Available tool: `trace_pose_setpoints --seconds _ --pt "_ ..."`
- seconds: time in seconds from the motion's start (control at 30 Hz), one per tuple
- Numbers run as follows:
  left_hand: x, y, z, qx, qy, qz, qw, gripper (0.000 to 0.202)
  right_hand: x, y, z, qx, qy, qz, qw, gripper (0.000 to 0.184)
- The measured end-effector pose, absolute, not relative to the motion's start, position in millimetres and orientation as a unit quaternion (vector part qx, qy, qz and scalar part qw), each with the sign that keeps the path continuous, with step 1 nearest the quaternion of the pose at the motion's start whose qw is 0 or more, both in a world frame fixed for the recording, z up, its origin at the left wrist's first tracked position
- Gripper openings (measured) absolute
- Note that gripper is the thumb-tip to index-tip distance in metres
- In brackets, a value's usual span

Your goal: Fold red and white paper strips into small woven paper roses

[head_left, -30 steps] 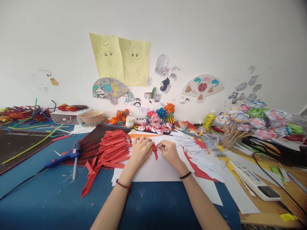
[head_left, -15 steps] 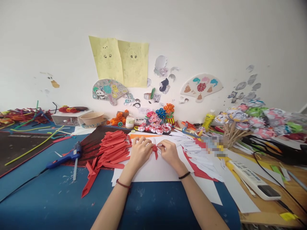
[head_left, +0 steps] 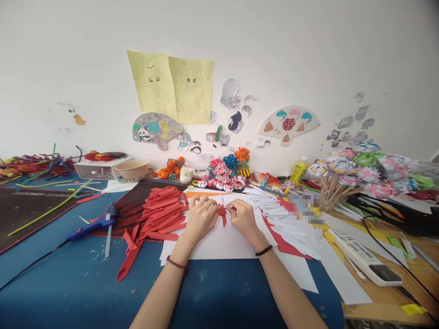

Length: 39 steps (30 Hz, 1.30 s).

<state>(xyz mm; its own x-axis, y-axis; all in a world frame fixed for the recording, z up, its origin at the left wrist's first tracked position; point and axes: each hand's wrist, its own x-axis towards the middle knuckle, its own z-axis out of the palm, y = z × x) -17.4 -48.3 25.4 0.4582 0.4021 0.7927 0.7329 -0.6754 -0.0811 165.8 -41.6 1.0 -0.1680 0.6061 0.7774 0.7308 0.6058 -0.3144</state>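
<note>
Both of my hands pinch a small red folded paper piece (head_left: 222,214) between them, just above a white sheet (head_left: 219,242) on the blue table. My left hand (head_left: 200,217) grips its left side with curled fingers. My right hand (head_left: 243,216) pinches its right side. To the left of my left hand lies a pile of red folded paper pieces (head_left: 161,212). To the right of my right hand lies a heap of white folded paper pieces (head_left: 279,214) over red paper.
A blue glue gun (head_left: 91,226) with its cord lies at the left. Small paper flowers (head_left: 222,183), a jar and a bowl (head_left: 132,169) stand along the wall. A bunch of paper flowers on sticks (head_left: 346,176), a yellow bottle (head_left: 298,171) and a white remote (head_left: 363,258) are at the right.
</note>
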Motion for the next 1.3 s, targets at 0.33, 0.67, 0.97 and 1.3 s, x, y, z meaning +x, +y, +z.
trace_pose_setpoints --seconds 0.33,0.67,0.97,1.3 --pt "-17 -48 23 -0.825 -0.343 -0.399 0.205 0.015 167 -42 1 -0.441 -0.758 -0.066 0.476 0.019" --pt "-19 -42 24 -0.82 -0.385 -0.414 0.088 0.024 170 -34 3 -0.421 -0.709 0.134 0.55 0.014" --pt "-20 -47 26 -0.8 -0.392 -0.449 0.065 0.022 176 -18 -8 -0.43 -0.621 0.31 0.577 0.019" --pt "-13 -58 26 -0.883 -0.316 -0.33 0.108 0.033 176 -20 -8 -0.389 -0.606 0.372 0.586 0.026"
